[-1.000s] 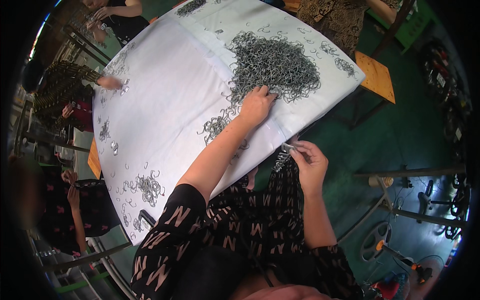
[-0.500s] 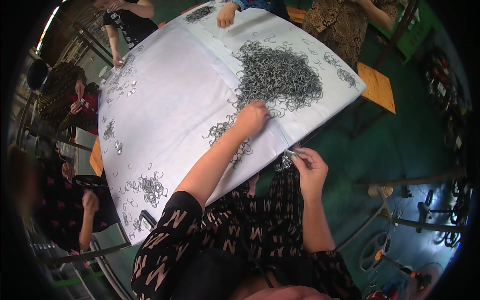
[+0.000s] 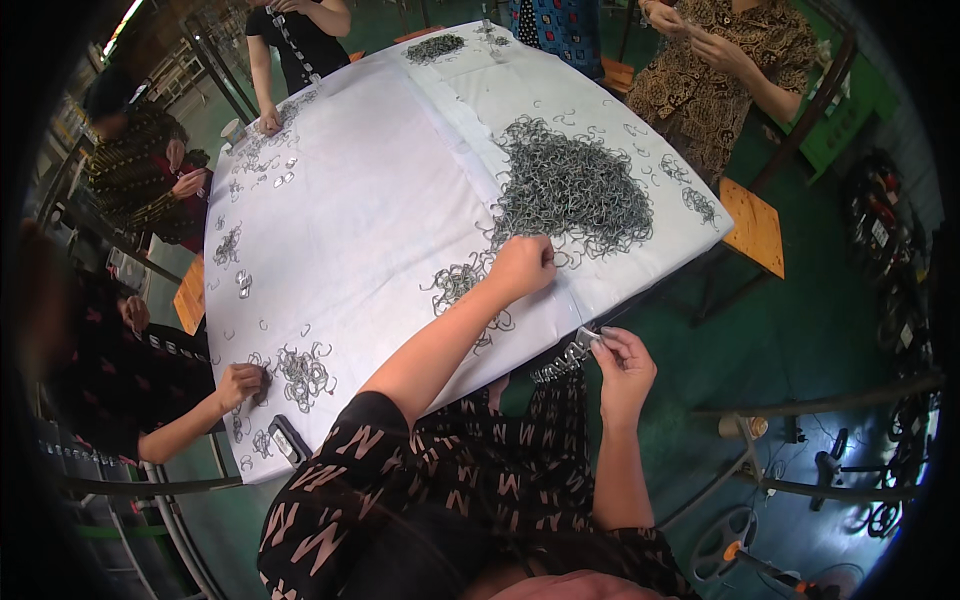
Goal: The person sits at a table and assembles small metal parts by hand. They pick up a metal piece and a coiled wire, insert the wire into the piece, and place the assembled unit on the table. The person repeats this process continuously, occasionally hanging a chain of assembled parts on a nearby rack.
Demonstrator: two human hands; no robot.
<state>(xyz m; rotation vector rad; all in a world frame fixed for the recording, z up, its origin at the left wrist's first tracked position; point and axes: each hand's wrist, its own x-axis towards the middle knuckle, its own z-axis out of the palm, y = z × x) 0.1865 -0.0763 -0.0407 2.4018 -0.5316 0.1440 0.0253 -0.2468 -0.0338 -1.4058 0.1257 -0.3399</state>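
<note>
My left hand is closed at the near edge of a big heap of curved grey metal hooks. Its fingertips point down and away, so whatever they pinch is hidden. Just left of that wrist lies a smaller scatter of the same hooks. Beyond the table's near edge, my right hand pinches one end of a strip of shiny metal pieces. The strip slants down to the left from the fingers, over my patterned clothes.
A white cloth covers the table. Hooks also lie in a small pile at the left, beside a black-edged case. A co-worker's hand reaches in there. Other people stand around the far sides. A wooden stool stands at the right.
The view has shifted. More of the metal strip shows below my right hand. A co-worker at the left has lowered a hand to the table, and a hand at the far side has withdrawn.
</note>
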